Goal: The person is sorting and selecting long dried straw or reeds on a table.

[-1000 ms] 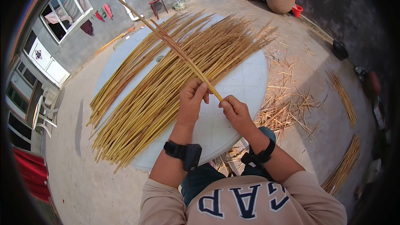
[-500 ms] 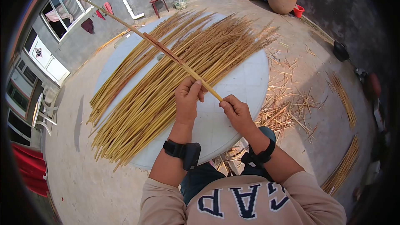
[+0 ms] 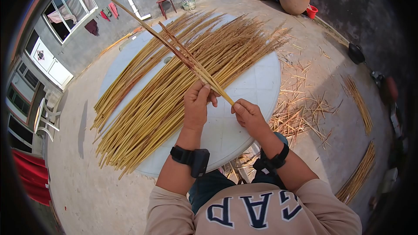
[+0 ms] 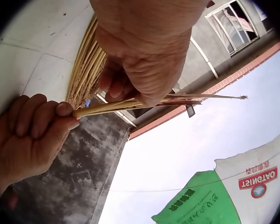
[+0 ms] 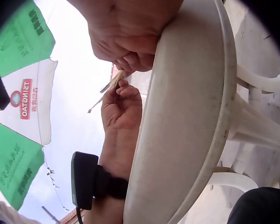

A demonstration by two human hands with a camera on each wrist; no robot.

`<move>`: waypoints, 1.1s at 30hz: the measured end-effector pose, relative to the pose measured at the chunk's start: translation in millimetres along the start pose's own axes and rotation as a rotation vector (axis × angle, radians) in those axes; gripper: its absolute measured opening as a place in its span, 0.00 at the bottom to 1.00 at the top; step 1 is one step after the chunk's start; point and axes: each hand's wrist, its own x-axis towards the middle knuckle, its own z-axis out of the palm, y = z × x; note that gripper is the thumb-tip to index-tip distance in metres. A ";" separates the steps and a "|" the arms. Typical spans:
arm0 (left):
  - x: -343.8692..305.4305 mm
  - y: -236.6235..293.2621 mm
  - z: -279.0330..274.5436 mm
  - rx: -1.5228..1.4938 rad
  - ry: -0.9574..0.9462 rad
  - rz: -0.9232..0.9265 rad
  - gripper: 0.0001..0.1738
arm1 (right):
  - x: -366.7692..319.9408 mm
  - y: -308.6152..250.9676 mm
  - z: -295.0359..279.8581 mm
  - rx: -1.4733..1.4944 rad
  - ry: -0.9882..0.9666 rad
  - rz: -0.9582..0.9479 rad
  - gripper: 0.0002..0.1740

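Note:
A long yellow stalk (image 3: 148, 28) slants across the head view, its thin far end reaching toward the window. A reddish-brown strip of leaf sheath (image 3: 173, 40) stands apart from it at the far side and meets it near the hands. My left hand (image 3: 197, 106) pinches the stalk between thumb and fingers a little up from the butt end. My right hand (image 3: 252, 119) grips the butt end itself, thumb on top. Beneath lies a wide bundle of tasselled stalks (image 3: 165, 100) on the round white table (image 3: 257, 87). In the left wrist view, the right hand (image 4: 35, 126) holds the stalk's end.
A smaller row of stalks (image 3: 126, 82) lies on the table's left side. Dry sheath scraps (image 3: 300, 113) litter the ground at right, with stalk bundles (image 3: 359, 104) beyond. A clay pot (image 3: 294, 0) and a stool (image 3: 164, 5) stand farther back.
The stalk's far end swung left, then partly back. The sheath strip, lying against the stalk half a second ago, now stands apart from it. My right fingers have shifted slightly at the butt.

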 end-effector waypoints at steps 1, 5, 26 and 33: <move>0.5 0.3 -0.3 -0.021 -0.002 -0.026 0.10 | 0.2 0.3 -0.8 0.049 -0.030 0.023 0.15; 2.0 -2.8 -1.9 -0.094 0.017 -0.085 0.10 | 0.5 2.2 -0.7 0.051 -0.031 0.017 0.16; -13.4 -1.6 15.1 0.460 0.098 0.279 0.07 | 9.0 6.8 8.8 -0.034 0.268 -0.037 0.16; -11.0 6.3 10.6 0.270 -0.071 0.004 0.08 | 4.9 1.5 5.3 0.194 0.256 -0.011 0.16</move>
